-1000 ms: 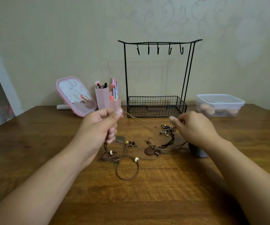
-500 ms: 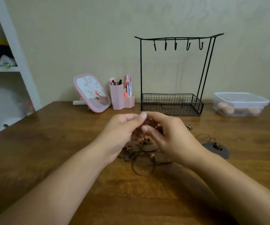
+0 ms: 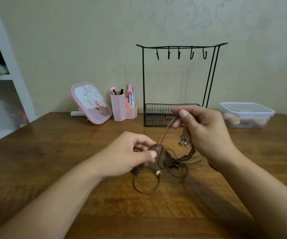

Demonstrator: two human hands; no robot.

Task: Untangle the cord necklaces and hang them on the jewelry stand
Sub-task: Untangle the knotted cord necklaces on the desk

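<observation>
While the right hand [image 3: 206, 133] lifts a few strands of brown cord up and away, the left hand [image 3: 130, 152] stays low, so the step in hand looks like the untangling itself, with no necklace yet free. The right fingers [image 3: 182, 114] are curled, thumb against forefinger, pinching the raised cords above the heap. The left fingers [image 3: 152, 154] are curled too, and they pinch the cords where those raised strands come down to a knot-like crossing just beside the fingertips.

Between and just below both sets of fingers lie the cord necklaces [image 3: 172, 161], a loose brown tangle on the wooden counter [image 3: 53, 152]. One loop with a pale bead [image 3: 158, 173] trails from under the left fingers toward the person. A small silvery butterfly charm [image 3: 185, 143] hangs beneath the right fingers. Beyond the right fingers stands the jewelry stand [image 3: 180, 83], black wire with a basket base; its five hooks [image 3: 179, 54] are all bare.

How many necklaces are in the tangle I cannot tell. The next move probably calls for drawing the pinched strands apart gently, feeding one cord back through the crossing rather than tugging, since a hard pull would likely tighten the knot. Only a freed loop can go up to a hook.
</observation>
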